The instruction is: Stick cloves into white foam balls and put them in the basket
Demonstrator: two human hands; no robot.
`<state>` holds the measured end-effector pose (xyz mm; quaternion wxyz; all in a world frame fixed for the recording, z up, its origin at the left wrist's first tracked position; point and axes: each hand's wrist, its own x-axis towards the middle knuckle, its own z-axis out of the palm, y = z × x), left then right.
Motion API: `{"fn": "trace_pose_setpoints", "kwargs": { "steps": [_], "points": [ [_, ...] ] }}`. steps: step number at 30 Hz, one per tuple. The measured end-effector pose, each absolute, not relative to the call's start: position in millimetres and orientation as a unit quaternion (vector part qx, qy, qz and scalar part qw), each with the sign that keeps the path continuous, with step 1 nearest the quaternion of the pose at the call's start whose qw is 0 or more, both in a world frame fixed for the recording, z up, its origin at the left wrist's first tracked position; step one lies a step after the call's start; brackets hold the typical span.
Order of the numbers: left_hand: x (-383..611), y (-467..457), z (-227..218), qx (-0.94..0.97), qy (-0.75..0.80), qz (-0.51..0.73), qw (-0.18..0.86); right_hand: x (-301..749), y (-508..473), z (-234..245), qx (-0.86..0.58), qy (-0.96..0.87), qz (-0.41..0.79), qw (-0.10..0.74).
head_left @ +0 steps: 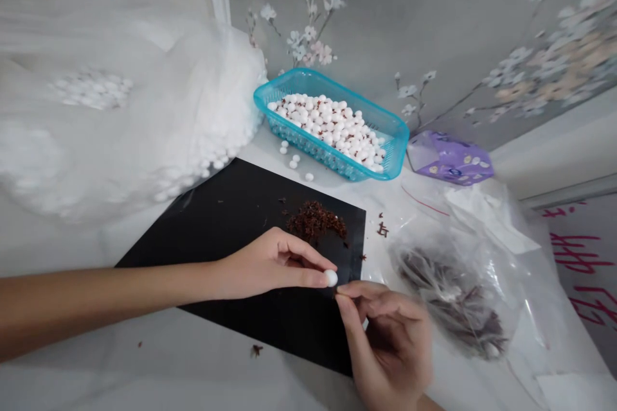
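Note:
Between the thumb and index finger of my left hand (pixel 279 263) is a small white ball (pixel 331 278), held over a black sheet (pixel 226 225). My right hand (pixel 385 334) is just to the right and a little lower, thumb and index fingertip pinched together close to the ball. Whatever those fingertips hold is too small to make out; a dark speck shows there. Behind my left hand lies a heap of reddish-brown star-shaped bits (pixel 315 221) on the sheet.
A blue basket (pixel 332 164) holds many white balls with brown bits; several loose balls (pixel 309 176) lie before it. A big translucent bag of white balls (pixel 120 115) fills the left. At right are a clear bag of brown material (pixel 453 302) and a purple packet (pixel 450 157).

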<state>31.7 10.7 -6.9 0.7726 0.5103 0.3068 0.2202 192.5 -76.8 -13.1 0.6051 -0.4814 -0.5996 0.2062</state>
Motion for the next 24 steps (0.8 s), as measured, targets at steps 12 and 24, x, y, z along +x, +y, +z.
{"fn": "trace_pose_setpoints", "kwargs": {
  "steps": [12, 24],
  "points": [
    [31.3, 10.8, -6.6, 0.497, 0.286, 0.198, 0.795, 192.5, -77.2, -13.8, -0.454, -0.624, 0.176, 0.611],
    [30.3, 13.2, -5.0, 0.492, 0.289, 0.183, 0.801, 194.8, -78.4, -17.2, -0.489, -0.634, 0.153, 0.579]
  ]
}}
